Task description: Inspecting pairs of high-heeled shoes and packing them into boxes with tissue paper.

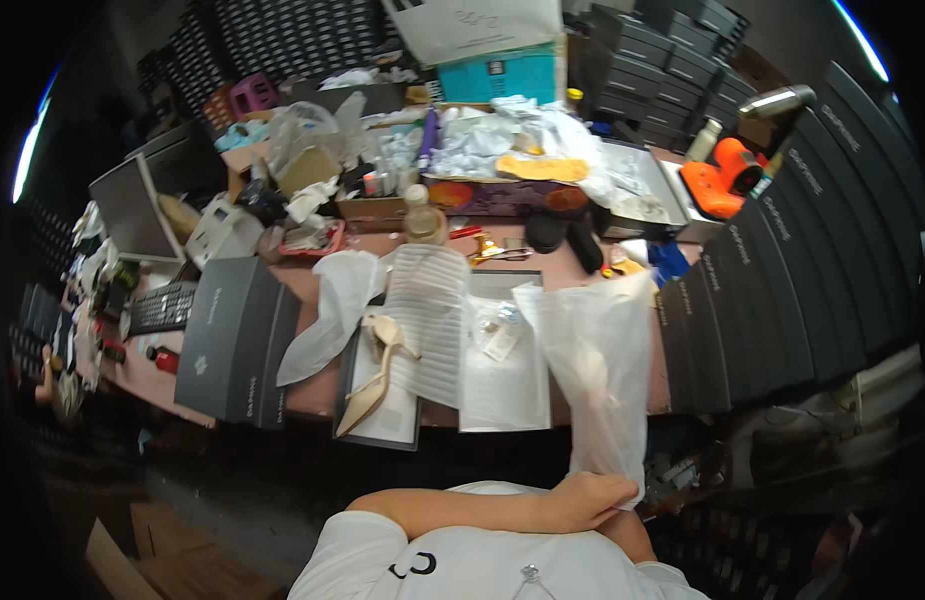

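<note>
A white translucent bag (604,330) hangs at the table's front edge, right of the middle. My left arm crosses my body, and my left hand (594,498) is closed on the bag's lower end. My right forearm runs up behind the left hand toward the bag. The right hand's fingers are hidden; a pale pinkish shape shows dimly through the bag, too blurred to name. Left of the bag, a beige high-heeled shoe (367,400) lies on its side in an open shoe box (410,425). White wrapping paper (422,320) and a small clear packet (502,343) lie beside it.
Stacked dark shoe boxes (782,260) wall in the right side. Another dark box (232,340) stands at left, near a keyboard (162,308) and a monitor (137,212). Behind are a bottle (423,220), an orange tape dispenser (717,185) and a heaped carton (452,195).
</note>
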{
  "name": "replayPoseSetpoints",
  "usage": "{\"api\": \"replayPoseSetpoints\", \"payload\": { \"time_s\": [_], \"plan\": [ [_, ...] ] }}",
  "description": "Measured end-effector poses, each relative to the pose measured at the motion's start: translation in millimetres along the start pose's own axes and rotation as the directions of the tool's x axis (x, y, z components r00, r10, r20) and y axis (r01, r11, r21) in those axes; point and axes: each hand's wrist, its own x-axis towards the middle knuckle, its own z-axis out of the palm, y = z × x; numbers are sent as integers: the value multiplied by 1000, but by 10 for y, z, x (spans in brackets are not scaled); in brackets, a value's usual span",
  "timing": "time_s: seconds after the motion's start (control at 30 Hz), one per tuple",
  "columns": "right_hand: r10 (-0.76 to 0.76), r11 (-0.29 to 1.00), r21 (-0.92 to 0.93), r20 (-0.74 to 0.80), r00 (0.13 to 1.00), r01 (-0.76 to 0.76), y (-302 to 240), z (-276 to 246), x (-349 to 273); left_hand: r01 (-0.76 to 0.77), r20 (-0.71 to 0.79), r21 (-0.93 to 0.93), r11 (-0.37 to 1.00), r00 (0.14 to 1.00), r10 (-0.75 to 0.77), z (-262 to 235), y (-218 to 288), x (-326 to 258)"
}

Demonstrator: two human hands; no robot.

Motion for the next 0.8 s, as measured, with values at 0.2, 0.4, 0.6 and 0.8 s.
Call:
{"api": "replayPoseSetpoints", "payload": {
  "time_s": [0.2, 0.4, 0.6, 0.8],
  "plan": [
    [-111, 829, -559, -151, 982, 8, 97, -678, 703, 202, -530, 396, 896, 847, 44, -1009, -281, -552],
    [335, -358, -808, 356, 872, 468, -124, 162, 623, 871, -783, 279, 404, 450, -428, -1723, -1018, -2153],
    [153, 727, -653, 456, 877, 213, 377, 930, 566, 622, -683, 605, 497, 726, -76, -1717, -286, -2004],
    [46, 667, -570, 675, 736, 480, 740, 1246, 325, 724, -910, 402, 560, 384, 157, -1484, -300, -1970]
  ]
}}
